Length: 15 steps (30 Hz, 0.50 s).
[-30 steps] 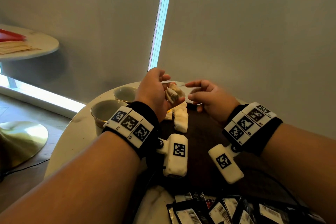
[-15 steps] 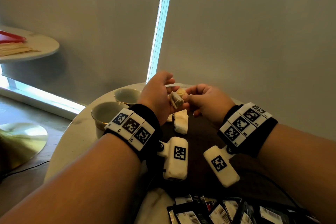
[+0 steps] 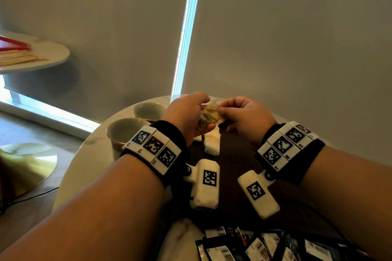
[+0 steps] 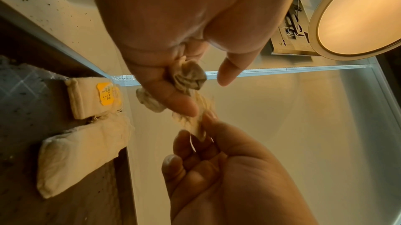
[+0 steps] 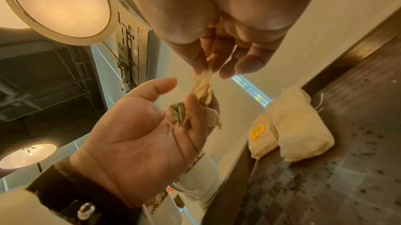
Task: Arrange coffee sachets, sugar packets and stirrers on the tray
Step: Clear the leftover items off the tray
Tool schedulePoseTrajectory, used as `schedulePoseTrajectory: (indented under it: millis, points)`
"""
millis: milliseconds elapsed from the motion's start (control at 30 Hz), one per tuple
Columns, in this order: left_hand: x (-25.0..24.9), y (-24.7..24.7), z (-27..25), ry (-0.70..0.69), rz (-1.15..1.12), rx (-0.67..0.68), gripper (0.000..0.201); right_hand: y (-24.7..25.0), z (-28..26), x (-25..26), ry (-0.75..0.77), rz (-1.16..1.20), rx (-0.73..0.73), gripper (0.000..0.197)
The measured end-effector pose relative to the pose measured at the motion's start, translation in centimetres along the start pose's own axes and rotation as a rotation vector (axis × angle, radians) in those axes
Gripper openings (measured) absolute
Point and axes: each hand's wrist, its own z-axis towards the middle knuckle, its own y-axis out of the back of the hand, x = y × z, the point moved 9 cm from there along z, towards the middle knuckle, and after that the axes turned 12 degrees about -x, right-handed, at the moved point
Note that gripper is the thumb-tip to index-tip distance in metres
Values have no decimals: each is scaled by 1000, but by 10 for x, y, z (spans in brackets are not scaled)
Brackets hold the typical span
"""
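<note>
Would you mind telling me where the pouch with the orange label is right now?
The pouch with the orange label lies at the far edge of the dark tray, beside a plain cloth pouch, just below the left hand in the head view.

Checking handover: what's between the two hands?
A crumpled cloth sachet: left hand holds its bunched end, right hand pinches the other. Both wrist views show it.

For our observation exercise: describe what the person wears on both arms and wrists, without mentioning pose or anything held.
Both forearms are bare, without sleeves. Each wrist has a black band: left wrist band, right wrist band. Each carries three white tiles with black square-code markers. A white camera pod with its own marker hangs under each wrist.
</note>
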Motion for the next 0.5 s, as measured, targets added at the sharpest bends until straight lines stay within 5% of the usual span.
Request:
schedulePoseTrajectory:
  millis: [500]
  points:
    - [-1, -2, -3, -140, 249, 12, 9, 4, 1, -1, -25, 97, -27, 9]
